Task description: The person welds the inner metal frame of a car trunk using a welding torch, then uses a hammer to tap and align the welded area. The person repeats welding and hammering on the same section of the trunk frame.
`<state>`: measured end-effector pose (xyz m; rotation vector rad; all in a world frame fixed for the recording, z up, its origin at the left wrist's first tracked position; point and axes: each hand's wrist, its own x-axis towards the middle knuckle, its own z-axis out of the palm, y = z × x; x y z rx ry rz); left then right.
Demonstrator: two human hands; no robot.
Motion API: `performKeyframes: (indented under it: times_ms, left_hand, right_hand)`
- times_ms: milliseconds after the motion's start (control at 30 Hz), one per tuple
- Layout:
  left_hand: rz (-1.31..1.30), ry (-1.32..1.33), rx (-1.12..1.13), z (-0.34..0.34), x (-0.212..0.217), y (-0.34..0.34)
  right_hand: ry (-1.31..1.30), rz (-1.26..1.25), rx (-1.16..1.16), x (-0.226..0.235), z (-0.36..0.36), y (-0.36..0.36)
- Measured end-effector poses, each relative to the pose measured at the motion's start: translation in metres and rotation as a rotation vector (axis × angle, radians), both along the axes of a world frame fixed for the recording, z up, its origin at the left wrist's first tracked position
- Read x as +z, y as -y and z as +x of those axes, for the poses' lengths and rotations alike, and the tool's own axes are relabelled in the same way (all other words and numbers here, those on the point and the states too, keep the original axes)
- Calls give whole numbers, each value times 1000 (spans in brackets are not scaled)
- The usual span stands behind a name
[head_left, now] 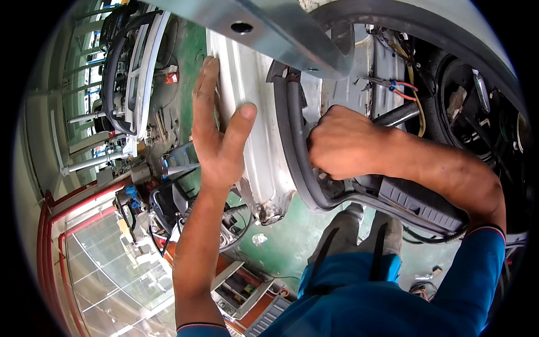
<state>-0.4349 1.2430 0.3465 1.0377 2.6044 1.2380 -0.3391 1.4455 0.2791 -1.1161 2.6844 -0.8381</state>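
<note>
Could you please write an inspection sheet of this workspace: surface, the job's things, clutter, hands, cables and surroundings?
Surface: green floor, scuffed, small scraps on it.
Job's things: silver car body panel; black rubber door seal running round the opening edge.
Clutter: open toolbox and a dark tool bag on the floor.
Hands: left hand flat against the panel; right hand closed as a fist at the seal.
Cables: orange and yellow wires exposed inside the body; a black cable below the sill.
Surroundings: removed car door lying on a stand, red railing, the person's shoes.
</note>
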Motion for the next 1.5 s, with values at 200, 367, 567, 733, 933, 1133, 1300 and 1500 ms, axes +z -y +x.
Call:
performKeyframes:
  times_ms: [200, 367, 567, 733, 933, 1133, 1300, 1500]
  left_hand:
    - [33, 25, 9, 0, -2, 2]
    - [1, -3, 15, -1, -2, 4]
    - [7, -10, 6, 0, -2, 1]
    - [33, 19, 14, 1, -2, 0]
    - [27, 6, 20, -2, -2, -1]
    - [51, 1, -4, 0, -3, -1]
    - [18, 11, 1, -1, -3, 3]
    - [51, 34, -4, 0, -3, 1]
  right_hand:
    - [131, -13, -341, -6, -14, -3]
    - [72, 61, -11, 9, 4, -2]
    - [114, 9, -118, -3, -7, 2]
    - [120, -44, -516, -12, -21, -5]
    - [95, 95, 23, 11, -4, -4]
    - [140, 46, -266, 3, -24, -6]
    - [200, 241, -128, 12, -12, -1]
    - [65, 42, -45, -2, -1, -13]
